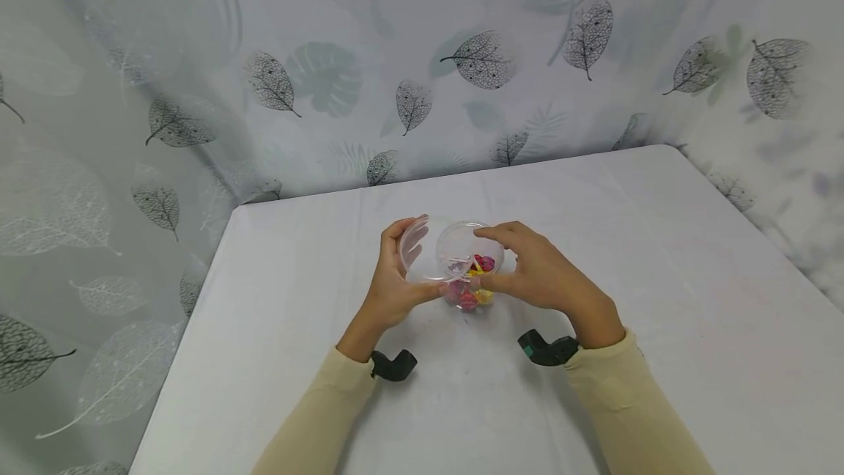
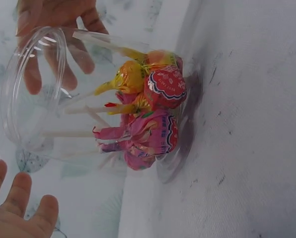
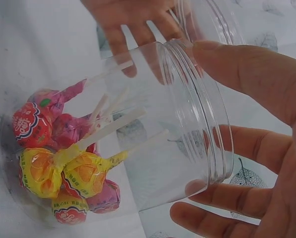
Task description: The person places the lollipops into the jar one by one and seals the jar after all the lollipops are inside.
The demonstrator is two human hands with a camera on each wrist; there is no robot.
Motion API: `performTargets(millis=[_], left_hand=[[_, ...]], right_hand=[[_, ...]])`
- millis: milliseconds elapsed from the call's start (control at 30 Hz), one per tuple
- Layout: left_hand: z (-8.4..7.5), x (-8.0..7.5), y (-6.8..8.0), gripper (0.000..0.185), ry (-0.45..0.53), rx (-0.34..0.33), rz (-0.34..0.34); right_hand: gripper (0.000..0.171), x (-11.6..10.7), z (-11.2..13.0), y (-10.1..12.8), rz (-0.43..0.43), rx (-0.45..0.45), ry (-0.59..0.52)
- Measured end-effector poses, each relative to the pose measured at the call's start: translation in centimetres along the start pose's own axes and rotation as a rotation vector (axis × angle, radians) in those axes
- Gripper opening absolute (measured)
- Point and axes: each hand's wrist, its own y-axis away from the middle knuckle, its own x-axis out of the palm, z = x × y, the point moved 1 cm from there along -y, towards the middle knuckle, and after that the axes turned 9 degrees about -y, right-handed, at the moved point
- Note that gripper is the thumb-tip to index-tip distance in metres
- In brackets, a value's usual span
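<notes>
A clear plastic jar [image 1: 458,251] stands on the white table [image 1: 659,277], with several wrapped lollipops [image 1: 469,295] in red, pink and yellow inside, sticks pointing up. My right hand [image 1: 504,259] grips the jar near its rim, thumb on one side and fingers on the other; the right wrist view shows the rim [image 3: 202,114] between thumb [image 3: 247,74] and fingers [image 3: 217,198]. My left hand [image 1: 404,270] holds the clear lid [image 1: 415,248] tilted just left of the jar's mouth, off the jar. The lollipops [image 2: 148,114] lie at the jar's bottom.
A leaf-patterned curtain [image 1: 461,57] hangs close behind and to the left of the table. The table's left edge [image 1: 191,343] is near my left arm. Black wrist mounts [image 1: 393,365] [image 1: 547,349] sit under both cream sleeves.
</notes>
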Motion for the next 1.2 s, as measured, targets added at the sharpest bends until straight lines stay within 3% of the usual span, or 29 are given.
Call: performTargets(millis=[200, 367, 1200], left_hand=[[0.1, 0.8, -0.5, 0.114, 0.049, -0.022, 0.02], [0.0, 1.2, -0.8, 0.106, 0.053, -0.044, 0.032], [-0.1, 2.8, -1.8, 0.104, -0.136, -0.167, 0.056]], right_hand=[[0.073, -0.1, 0.1, -0.1, -0.021, -0.025, -0.001], [0.076, -0.3, 0.1, 0.0, -0.03, -0.011, 0.0], [0.074, -1.2, 0.2, 0.4, -0.042, -0.017, 0.043]])
